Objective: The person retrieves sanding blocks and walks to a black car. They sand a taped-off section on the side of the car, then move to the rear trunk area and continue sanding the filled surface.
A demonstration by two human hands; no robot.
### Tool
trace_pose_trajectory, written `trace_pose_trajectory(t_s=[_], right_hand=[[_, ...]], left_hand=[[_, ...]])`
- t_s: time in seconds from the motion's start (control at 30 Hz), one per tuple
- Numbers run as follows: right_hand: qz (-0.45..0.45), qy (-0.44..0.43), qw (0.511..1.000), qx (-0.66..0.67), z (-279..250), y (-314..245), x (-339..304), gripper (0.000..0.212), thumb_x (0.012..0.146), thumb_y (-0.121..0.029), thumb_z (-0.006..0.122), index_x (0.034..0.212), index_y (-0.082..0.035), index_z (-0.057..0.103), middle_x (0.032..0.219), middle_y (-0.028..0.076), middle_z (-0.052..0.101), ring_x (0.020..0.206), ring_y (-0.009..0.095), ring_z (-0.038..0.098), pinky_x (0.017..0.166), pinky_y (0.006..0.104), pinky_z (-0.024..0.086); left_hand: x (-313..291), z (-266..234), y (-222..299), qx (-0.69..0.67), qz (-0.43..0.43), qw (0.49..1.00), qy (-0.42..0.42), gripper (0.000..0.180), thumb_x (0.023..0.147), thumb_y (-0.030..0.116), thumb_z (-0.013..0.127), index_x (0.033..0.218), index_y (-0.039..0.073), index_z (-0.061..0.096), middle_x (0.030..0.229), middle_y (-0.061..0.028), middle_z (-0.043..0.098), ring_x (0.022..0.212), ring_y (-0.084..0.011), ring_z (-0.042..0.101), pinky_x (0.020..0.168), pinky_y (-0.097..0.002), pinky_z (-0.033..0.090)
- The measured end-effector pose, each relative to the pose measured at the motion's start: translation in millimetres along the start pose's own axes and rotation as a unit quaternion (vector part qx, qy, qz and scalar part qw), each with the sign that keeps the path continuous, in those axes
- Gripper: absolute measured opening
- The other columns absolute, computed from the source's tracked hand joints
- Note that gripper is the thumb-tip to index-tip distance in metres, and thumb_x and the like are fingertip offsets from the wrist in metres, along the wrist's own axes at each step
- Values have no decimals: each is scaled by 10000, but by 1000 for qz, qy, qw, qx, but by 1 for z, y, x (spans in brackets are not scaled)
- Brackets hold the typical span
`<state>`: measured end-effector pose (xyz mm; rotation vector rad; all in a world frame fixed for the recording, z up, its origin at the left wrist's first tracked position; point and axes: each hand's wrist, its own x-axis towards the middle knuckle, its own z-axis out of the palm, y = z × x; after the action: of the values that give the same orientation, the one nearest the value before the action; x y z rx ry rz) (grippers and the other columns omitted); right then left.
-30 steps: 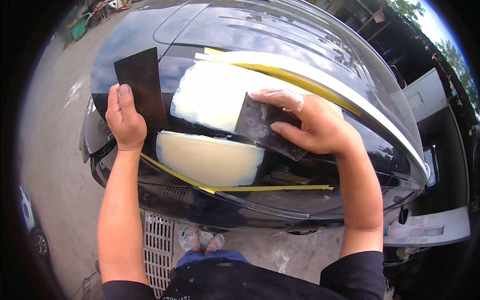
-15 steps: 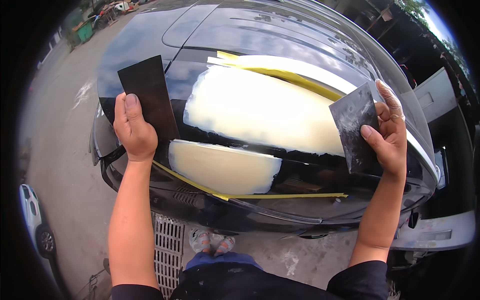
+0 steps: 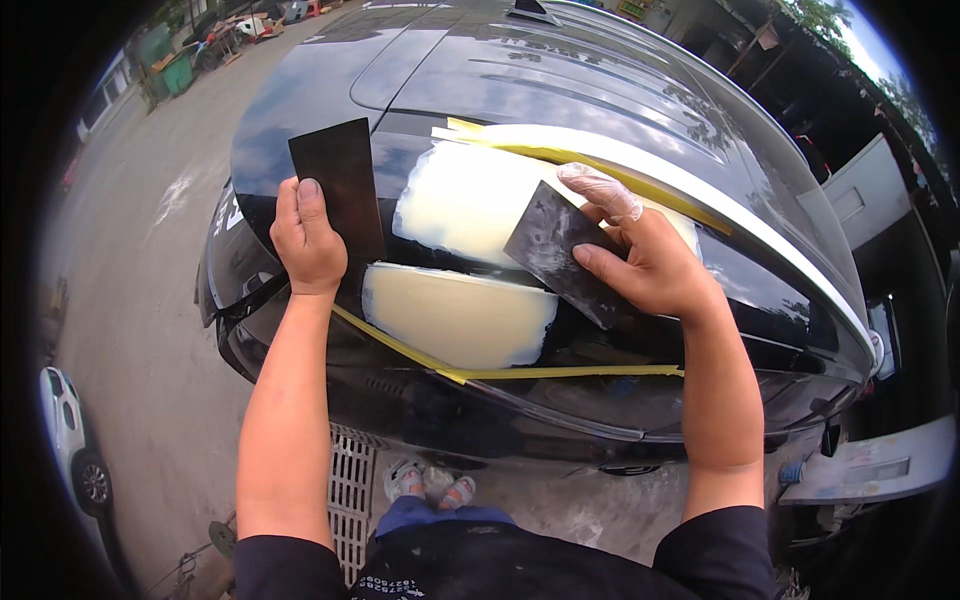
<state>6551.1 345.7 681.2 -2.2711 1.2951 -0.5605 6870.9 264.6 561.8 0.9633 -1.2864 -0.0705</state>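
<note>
My left hand grips a dark, flat rectangular filler spreader, thumb on its near face, held upright by the left end of the patches. In my right hand is a second spreader, grey and smeared with whitish filler, tilted over the right part of the upper patch. Whether its edge touches the surface I cannot tell. A clear thin film wraps a finger of that hand. The black car panel carries an upper cream filler patch, partly covered by my right hand, and a smaller lower patch.
Yellow masking tape runs below the patches, and more tape edges the white strip above. A metal drain grate lies by my feet. A white car stands far left; a pale panel is at right.
My right hand has swung left with its spreader, from the upper patch's right end to over it. My left hand has shifted slightly right in the view, still holding its spreader.
</note>
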Motion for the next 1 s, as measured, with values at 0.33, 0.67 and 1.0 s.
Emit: trace_pose_trajectory(t_s=[0.33, 0.67, 1.0], right_hand=[[82, 418, 844, 324, -14, 33, -136, 720, 808, 19, 681, 1430, -32, 323, 1201, 150, 546, 1106, 192, 554, 968, 298, 440], [143, 521, 805, 245, 58, 12, -195, 698, 829, 51, 602, 1442, -27, 279, 1262, 137, 479, 1128, 176, 509, 982, 302, 414], [187, 531, 804, 190, 34, 42, -127, 667, 845, 88, 544, 1443, -8, 266, 1233, 144, 507, 1067, 161, 540, 917, 273, 450]], left_hand=[[1, 3, 9, -34, -28, 999, -20, 276, 1001, 235, 440, 851, 10, 496, 624, -42, 404, 571, -137, 357, 530, -284, 328], [40, -13, -9, -148, -108, 981, -64, 334, 1012, 264, 407, 801, 15, 478, 709, 10, 447, 686, -101, 388, 638, -258, 356], [79, 4, -40, -9, -24, 999, -43, 346, 999, 298, 423, 883, -7, 540, 750, -108, 559, 693, -235, 494, 666, -341, 418]])
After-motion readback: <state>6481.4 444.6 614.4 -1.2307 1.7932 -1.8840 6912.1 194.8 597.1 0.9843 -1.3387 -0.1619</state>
